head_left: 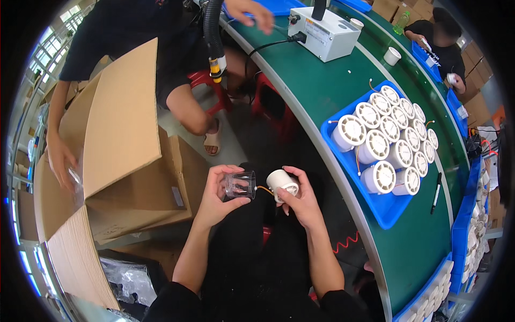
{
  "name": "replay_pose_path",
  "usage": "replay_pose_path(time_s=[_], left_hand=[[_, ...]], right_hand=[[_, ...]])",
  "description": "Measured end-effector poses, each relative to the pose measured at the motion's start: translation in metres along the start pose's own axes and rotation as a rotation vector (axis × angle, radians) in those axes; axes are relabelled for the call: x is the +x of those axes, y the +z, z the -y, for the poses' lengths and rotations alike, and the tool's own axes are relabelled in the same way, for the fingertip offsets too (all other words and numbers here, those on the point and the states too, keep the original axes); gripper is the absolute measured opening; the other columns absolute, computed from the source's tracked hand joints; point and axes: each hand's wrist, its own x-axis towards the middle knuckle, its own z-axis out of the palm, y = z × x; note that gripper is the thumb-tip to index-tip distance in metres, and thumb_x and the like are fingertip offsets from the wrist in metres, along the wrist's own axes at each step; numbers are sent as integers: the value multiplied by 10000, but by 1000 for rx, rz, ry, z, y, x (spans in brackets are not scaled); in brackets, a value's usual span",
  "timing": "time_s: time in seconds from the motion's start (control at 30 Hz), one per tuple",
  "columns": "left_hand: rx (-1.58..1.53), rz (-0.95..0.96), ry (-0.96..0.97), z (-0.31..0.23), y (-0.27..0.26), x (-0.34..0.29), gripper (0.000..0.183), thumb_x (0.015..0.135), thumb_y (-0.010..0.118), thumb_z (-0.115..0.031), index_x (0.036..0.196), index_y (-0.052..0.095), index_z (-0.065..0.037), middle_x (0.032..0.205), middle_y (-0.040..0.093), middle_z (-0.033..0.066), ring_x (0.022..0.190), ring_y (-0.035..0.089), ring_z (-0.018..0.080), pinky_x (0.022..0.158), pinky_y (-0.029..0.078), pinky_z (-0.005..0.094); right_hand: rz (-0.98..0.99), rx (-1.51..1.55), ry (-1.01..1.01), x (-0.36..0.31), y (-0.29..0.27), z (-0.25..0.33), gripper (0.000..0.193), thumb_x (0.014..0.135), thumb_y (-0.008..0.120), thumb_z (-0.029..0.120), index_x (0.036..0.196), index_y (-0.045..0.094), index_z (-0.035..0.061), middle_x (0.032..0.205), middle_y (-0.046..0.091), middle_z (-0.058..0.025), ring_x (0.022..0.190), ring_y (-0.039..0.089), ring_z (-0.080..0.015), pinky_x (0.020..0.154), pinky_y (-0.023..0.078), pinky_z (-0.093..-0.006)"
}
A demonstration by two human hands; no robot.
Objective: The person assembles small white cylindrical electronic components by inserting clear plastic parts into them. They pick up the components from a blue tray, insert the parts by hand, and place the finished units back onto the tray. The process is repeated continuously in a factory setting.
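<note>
The white unit (279, 181) sat in the right hand (304, 204), tilted, its slotted face turned partly downward, thumb and fingers clamped on it. The clear cup (240, 185) lay sideways in the left hand (217, 189), gripped between thumb and fingers. The two hands were apart, over the person's lap, left of the worktop (300, 80) and clear of its left edge. A short orange lead (265, 189) ran from the unit toward the cup, its plug near the cup's right end.

The step in hand looked like matching cup to unit; the next move seemed to call for turning the two into line without pinching the lead.

On the worktop, along its left edge, a blue tray (385, 213) carried rows of similar units (389, 127); a pen (436, 193) lay toward the right edge. A grey machine (324, 36) stood near the far end. Further left, off the worktop, a co-worker's hand (61, 161) was at an open carton (123, 107).

Which end of the cup was open, and whether the plug touched it, could not be told. Fingers covered parts of both pieces. The carton's flap hid its contents.
</note>
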Motion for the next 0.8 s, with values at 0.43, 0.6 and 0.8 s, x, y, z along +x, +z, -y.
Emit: replay_pose_path(time_s=[0.43,0.6,0.8], left_hand=[[360,89,221,-9,19,-20,620,663,879,-132,1189,554,-90,1272,572,108,1111,591,216,819,503,311],[335,79,207,-2,28,-27,636,670,885,-159,1187,525,-82,1271,552,112,1098,593,219,822,508,322],[334,110,237,-3,35,-32,650,679,884,-162,1192,498,-64,1270,524,140,1096,587,235,884,499,358]], right_hand=[[18,-93,1,-49,15,27,443,899,687,140,1280,507,4,1070,607,-95,707,621,-97,555,498,-203],[24,40,-79,-54,18,19,392,935,625,152,1268,509,-19,1223,584,-139,648,618,-101,475,482,-206],[50,130,-23,-52,22,15,417,1000,469,286,1279,489,-24,1310,569,-187,560,610,-120,421,491,-206]])
